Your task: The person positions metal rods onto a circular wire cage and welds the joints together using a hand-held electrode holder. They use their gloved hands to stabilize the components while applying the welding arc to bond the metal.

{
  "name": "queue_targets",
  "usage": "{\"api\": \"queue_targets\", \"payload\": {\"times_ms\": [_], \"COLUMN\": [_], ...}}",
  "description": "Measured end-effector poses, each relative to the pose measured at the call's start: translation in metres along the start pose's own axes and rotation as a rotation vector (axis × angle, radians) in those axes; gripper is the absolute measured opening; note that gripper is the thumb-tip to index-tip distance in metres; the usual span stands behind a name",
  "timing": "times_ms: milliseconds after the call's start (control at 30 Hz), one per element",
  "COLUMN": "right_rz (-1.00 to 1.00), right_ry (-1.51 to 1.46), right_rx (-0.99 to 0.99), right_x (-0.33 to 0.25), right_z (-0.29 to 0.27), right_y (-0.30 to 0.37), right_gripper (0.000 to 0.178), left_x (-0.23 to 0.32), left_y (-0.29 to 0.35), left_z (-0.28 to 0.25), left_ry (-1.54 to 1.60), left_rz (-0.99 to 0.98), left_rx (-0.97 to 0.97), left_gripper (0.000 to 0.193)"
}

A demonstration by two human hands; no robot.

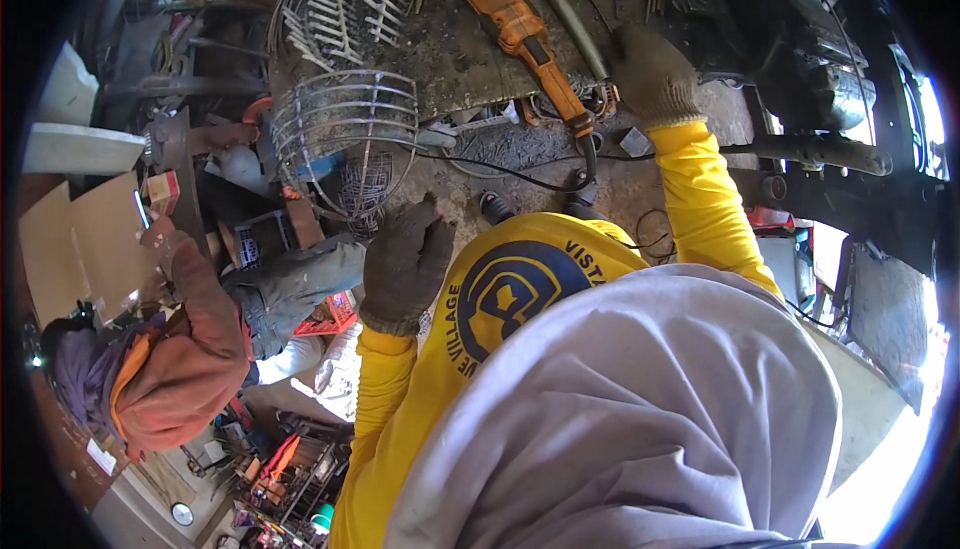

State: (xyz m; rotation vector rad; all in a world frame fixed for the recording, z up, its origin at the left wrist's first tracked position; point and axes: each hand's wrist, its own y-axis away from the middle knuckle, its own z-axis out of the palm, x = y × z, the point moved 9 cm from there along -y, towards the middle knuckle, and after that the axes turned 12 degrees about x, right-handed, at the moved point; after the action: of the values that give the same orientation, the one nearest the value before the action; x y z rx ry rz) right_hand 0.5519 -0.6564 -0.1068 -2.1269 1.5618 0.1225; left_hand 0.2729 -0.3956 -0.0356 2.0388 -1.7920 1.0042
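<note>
My left hand [405,267], in a dark brown work glove, hangs beside my body below the bench. Its fingers are loosely bent and apart, with nothing seen in them. My right hand [652,74], in a matching glove, reaches over the bench's near edge at the right. Its fingers are dark and unclear; whether they grip anything does not show. Close to it on the left lies a curved grey metal tube [562,11]. An orange corded angle grinder [510,24] rests on the dirty dark bench [455,69], its tail pointing toward me. A curved cage of welded metal rods [345,124] stands to the left.
Two comb-like pieces of welded rods [322,27] lie at the far left of the bench. A black cord [520,177] runs below the bench edge. At left, another person [185,349] in a rust-coloured top holds a phone [141,210]. Dark machinery [820,89] stands at right.
</note>
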Motion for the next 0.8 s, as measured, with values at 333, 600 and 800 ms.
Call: {"api": "queue_targets", "payload": {"times_ms": [333, 600, 800], "right_rz": [0.248, -0.153, -0.227], "right_ry": [-0.56, -1.275, -1.185], "right_rx": [-0.209, -0.291, -0.8], "right_x": [0.011, -0.191, -0.251], "right_z": [0.001, -0.04, -0.032], "right_y": [0.006, 0.093, 0.119], "right_gripper": [0.041, 0.028, 0.028], "left_x": [0.028, 0.03, -0.029], "left_y": [-0.016, -0.044, -0.013], "left_z": [0.003, 0.003, -0.019], "left_ry": [0.125, 0.416, 0.522], "left_rz": [-0.01, -0.295, -0.623], "left_rx": [0.036, 0.27, 0.327], "left_gripper": [0.02, 0.03, 0.031]}}
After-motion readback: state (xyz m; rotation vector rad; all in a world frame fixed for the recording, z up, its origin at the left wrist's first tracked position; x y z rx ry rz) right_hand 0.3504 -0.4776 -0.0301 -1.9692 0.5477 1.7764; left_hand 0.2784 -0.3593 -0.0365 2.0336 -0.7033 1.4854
